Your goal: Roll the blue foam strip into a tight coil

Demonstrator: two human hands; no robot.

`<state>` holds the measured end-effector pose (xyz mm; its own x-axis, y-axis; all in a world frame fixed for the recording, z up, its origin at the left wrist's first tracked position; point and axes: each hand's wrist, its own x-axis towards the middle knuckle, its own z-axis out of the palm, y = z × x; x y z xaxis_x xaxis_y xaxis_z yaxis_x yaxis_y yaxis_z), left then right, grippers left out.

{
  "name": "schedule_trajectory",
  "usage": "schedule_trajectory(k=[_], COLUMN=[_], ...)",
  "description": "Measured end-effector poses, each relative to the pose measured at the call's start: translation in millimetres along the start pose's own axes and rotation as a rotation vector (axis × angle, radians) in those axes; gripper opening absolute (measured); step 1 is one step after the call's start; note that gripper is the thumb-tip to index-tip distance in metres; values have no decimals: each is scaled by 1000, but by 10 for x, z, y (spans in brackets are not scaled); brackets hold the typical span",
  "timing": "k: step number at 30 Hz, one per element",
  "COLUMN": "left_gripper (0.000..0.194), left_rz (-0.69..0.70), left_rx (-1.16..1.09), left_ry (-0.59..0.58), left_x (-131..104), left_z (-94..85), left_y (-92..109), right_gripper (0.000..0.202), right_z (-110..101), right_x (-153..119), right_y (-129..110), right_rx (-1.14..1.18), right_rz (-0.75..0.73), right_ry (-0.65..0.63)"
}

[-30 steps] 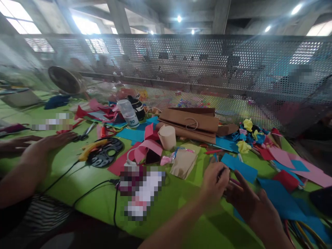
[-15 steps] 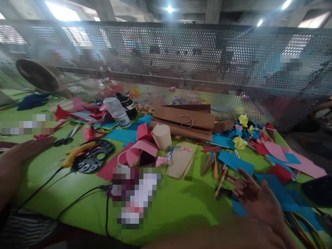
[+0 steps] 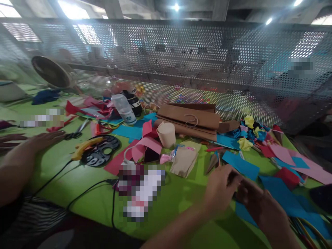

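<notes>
Head camera, looking down: my left hand (image 3: 219, 188) and my right hand (image 3: 255, 202) meet over the green tabletop (image 3: 178, 204), fingertips drawn together around something small and dark that sits between them. Both hands are curled, the fingers pinched close, but the blur keeps me from telling what the small thing is or whether either hand truly has hold of it. Under my right hand lies a sheet of blue paper (image 3: 282, 197), and a second blue sheet (image 3: 241, 165) lies just beyond my fingertips. Near it, just ahead of my left hand, a few pencils (image 3: 214, 160) lie on the tabletop. Further ahead of my left hand are a small brown paper bag (image 3: 184, 161), a rolled paper cup (image 3: 166, 134) and a stack of large brown paper bags (image 3: 190, 121). Ahead of my right hand sits a heap of crumpled yellow, blue and pink paper scraps (image 3: 249, 133), with pink paper sheets (image 3: 306, 166) off to its right. Well off to my left, another person's hand (image 3: 44, 140) rests flat on the tabletop, beside scissors (image 3: 75, 133) and a black mask (image 3: 101, 155). A plastic bottle (image 3: 125, 109) leans behind them.
</notes>
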<state>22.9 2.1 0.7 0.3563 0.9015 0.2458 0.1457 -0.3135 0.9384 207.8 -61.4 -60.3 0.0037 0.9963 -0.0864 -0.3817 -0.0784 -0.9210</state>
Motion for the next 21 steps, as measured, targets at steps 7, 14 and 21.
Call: schedule_trajectory(k=[7, 14, 21], left_gripper=[22, 27, 20], left_rz=[-45, -58, 23], left_rx=[-149, -174, -94], left_ry=[6, 66, 32], left_x=[25, -12, -9], left_z=[49, 110, 111], left_y=[-55, -76, -81], right_gripper=[65, 78, 89], right_z=[-8, 168, 284], right_x=[-21, -41, -80], right_y=[25, 12, -35], right_rx=[-32, -217, -112], right_rz=[30, -59, 9], right_ry=[-38, -132, -104])
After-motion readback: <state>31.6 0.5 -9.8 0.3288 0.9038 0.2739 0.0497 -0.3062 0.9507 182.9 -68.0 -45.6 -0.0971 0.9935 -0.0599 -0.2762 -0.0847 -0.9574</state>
